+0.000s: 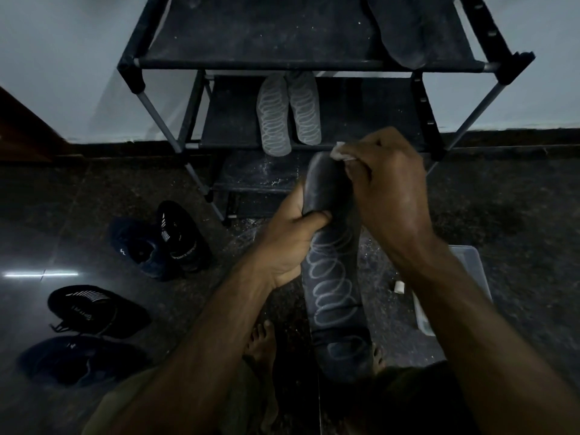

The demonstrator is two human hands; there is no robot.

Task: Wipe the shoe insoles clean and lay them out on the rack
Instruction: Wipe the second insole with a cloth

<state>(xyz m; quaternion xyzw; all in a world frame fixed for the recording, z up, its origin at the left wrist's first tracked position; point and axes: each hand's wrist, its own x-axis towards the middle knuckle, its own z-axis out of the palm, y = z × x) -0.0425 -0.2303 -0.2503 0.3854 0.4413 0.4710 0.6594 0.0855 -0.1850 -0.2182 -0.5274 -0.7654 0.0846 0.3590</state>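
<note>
My left hand [293,237] grips a long dark insole [334,277] with white chalk loops on its lower half, held upright in front of me. My right hand [386,180] is closed on a small white wipe [340,153] pressed against the insole's clean upper end. On the middle shelf of the black rack [282,64] lie two insoles [288,114] side by side, both covered with white scribbles. A dark insole [405,32] rests on the right of the top shelf.
Two pairs of dark shoes [163,240] [91,334] sit on the dark floor to the left. A clear plastic box [470,277] stands at the right, with a small white piece [399,287] beside it. My bare foot [260,343] is below. A pale wall is behind the rack.
</note>
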